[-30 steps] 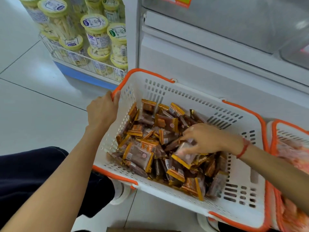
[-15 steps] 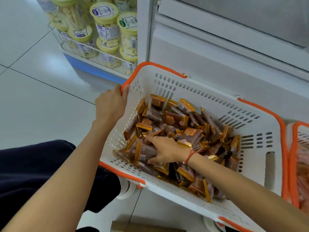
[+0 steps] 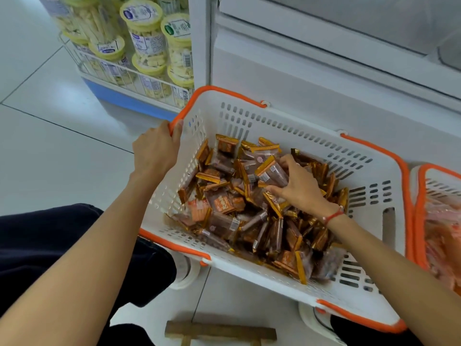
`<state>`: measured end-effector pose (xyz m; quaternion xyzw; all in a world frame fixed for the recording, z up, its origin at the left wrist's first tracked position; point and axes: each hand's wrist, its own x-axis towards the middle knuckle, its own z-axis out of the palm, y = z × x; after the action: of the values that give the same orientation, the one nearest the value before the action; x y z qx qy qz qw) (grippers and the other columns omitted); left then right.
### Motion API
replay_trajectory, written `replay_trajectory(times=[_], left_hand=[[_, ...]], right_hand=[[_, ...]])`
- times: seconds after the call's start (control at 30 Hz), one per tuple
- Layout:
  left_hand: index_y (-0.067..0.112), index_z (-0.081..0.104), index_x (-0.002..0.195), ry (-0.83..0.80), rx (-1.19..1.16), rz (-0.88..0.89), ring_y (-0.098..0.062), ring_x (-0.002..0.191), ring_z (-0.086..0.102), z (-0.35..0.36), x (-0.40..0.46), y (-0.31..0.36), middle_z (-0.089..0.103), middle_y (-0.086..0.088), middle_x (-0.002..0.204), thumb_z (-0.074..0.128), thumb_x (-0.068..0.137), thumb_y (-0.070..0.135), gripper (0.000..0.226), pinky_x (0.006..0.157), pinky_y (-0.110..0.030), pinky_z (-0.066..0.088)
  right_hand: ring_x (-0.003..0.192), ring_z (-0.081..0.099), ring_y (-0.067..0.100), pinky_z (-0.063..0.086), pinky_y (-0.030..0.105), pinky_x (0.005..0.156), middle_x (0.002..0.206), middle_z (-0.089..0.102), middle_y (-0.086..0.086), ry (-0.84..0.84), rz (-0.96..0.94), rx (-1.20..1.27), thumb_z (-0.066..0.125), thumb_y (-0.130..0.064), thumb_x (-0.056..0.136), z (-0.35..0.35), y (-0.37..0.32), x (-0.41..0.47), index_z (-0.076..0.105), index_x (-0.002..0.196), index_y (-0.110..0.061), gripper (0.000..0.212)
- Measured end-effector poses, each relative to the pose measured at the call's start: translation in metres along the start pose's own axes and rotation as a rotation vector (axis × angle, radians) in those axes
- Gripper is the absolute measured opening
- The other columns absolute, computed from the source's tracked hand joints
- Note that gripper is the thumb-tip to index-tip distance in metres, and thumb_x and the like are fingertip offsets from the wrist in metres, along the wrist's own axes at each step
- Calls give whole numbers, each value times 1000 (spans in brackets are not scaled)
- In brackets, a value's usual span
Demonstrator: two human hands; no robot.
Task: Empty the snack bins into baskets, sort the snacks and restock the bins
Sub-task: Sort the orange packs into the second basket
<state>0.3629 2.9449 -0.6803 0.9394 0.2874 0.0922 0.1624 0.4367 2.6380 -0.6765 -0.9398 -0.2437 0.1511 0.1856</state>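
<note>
Head view, left hand (image 3: 156,152) gripping basket (image 3: 249,121) rim (orange edge), right hand (image 3: 296,186) pinching snack packet (image 3: 272,172).

My left hand (image 3: 156,152) gripping the white basket (image 3: 294,123) at its orange rim, my right hand (image 3: 298,186) fingers curled round a brown-and-gold snack packet (image 3: 272,172) — second basket (image 3: 421,221) touching alongside, jars (image 3: 149,43) beyond.

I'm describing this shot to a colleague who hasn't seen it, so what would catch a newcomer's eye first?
First, the white basket with orange rim in the middle, heaped with brown and gold snack packets. The right hand reaches into the heap, its fingers curled round a packet, while the left hand grips the basket's left rim. Upper left, yellow-lidded jars stand stacked in a wire rack.
</note>
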Motion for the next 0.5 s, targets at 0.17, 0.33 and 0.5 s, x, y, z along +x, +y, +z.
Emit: replay_trajectory(times=[0.17,0.33,0.5], left_hand=[[10,56,94,-3,-15,-8,-38,75,60,-2,-2,3,69,-10,82,18,101,55,60,64,-40,41],[10,55,96,-3,-7,-3,-38,72,58,-7,-7,8,67,-13,82,19,102,52,55,61,-38,37],[12,47,92,-42,9,-27,-32,65,47,-13,-10,12,61,-16,79,21,103,49,47,62,-38,38]], right_hand=[[92,60,19,49,36,77,105,64,2,-241,39,-190,77,-43,76,-20,2,1,36,129,-21,71],[145,18,36,13,55,116,157,18,18,-180,3,-751,77,-44,76,-27,-34,10,8,152,-12,107],[132,41,33,33,44,107,144,46,12,-313,-740,-530,56,1,83,58,-82,26,50,137,-12,56]])
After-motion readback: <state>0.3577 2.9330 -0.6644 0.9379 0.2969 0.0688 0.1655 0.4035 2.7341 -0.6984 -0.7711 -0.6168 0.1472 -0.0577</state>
